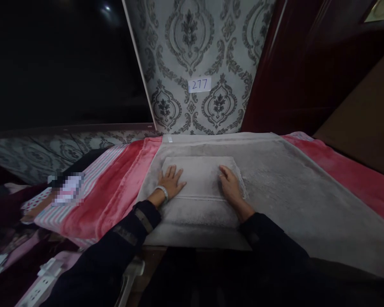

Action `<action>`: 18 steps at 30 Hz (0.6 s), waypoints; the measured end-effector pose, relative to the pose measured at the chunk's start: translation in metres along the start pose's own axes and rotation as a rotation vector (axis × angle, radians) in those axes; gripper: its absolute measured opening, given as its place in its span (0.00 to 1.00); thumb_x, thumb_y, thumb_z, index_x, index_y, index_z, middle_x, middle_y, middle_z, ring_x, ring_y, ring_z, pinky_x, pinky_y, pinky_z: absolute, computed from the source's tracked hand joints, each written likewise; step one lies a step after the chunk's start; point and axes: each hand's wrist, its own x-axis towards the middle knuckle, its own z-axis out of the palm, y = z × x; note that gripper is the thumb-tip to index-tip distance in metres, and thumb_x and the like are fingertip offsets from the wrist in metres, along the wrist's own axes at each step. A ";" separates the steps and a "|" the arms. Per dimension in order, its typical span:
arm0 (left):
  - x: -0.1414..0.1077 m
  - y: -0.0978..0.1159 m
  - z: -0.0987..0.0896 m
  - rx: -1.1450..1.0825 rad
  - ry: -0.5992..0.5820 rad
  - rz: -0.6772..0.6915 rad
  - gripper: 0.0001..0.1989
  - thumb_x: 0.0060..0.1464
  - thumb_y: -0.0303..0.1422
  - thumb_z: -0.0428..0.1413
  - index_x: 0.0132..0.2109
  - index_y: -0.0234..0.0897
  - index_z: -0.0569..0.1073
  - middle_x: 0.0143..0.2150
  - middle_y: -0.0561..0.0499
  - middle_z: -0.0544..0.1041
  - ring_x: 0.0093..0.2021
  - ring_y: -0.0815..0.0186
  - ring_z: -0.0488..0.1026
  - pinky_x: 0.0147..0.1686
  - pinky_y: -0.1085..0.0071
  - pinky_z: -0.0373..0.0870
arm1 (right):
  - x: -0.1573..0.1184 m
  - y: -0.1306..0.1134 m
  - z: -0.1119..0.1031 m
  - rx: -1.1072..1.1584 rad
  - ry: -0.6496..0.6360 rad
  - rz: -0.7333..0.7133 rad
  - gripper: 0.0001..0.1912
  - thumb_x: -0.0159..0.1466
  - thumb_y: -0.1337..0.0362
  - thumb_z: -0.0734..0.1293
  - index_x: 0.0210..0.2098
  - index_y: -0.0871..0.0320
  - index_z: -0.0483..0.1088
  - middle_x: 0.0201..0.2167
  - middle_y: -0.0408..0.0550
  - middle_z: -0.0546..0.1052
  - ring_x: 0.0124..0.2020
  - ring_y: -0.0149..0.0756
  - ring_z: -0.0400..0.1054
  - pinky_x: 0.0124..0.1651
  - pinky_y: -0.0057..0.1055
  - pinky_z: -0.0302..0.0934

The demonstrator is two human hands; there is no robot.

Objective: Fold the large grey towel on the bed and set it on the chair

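Observation:
A grey plush cloth, folded into a rectangular bundle [198, 177], lies on a larger spread grey blanket [275, 183]. My left hand [171, 181] rests flat on the bundle's left side, fingers spread, a silver bracelet on the wrist. On the right part of the bundle, my right hand [230, 185] stands on its edge, loosely cupped, with its fingers partly hidden; no grip on the cloth shows. Along the bundle's right side the cloth edge looks rough and fluffy. A small white tag [170, 139] sits at the blanket's far left corner.
Red and pink striped bedding [115, 183] shows under the blanket on the left, and red cloth [345, 166] on the right. A large dark screen [67, 64] hangs at the back left. A white power strip [38, 290] lies at the lower left. Patterned wallpaper carries a "277" label [199, 84].

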 end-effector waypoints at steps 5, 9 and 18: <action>0.008 -0.023 -0.028 -0.015 -0.052 -0.071 0.33 0.67 0.44 0.44 0.73 0.33 0.52 0.75 0.33 0.47 0.74 0.46 0.46 0.66 0.35 0.47 | 0.038 -0.022 -0.013 -0.107 -0.090 -0.046 0.27 0.62 0.63 0.58 0.59 0.61 0.72 0.58 0.57 0.74 0.60 0.46 0.68 0.65 0.46 0.60; 0.044 0.009 -0.051 -0.029 -0.015 0.010 0.33 0.68 0.44 0.42 0.74 0.37 0.50 0.76 0.40 0.46 0.76 0.51 0.42 0.69 0.40 0.43 | 0.062 -0.048 -0.013 -0.439 -0.123 -0.145 0.28 0.69 0.62 0.55 0.65 0.64 0.65 0.65 0.59 0.68 0.67 0.48 0.58 0.69 0.48 0.51; 0.087 0.067 -0.004 -0.074 0.051 0.229 0.31 0.68 0.48 0.38 0.73 0.46 0.53 0.76 0.50 0.51 0.75 0.54 0.45 0.70 0.42 0.42 | 0.031 -0.036 0.003 -0.986 -0.332 -0.191 0.28 0.74 0.58 0.52 0.70 0.58 0.58 0.70 0.56 0.60 0.70 0.52 0.52 0.68 0.52 0.48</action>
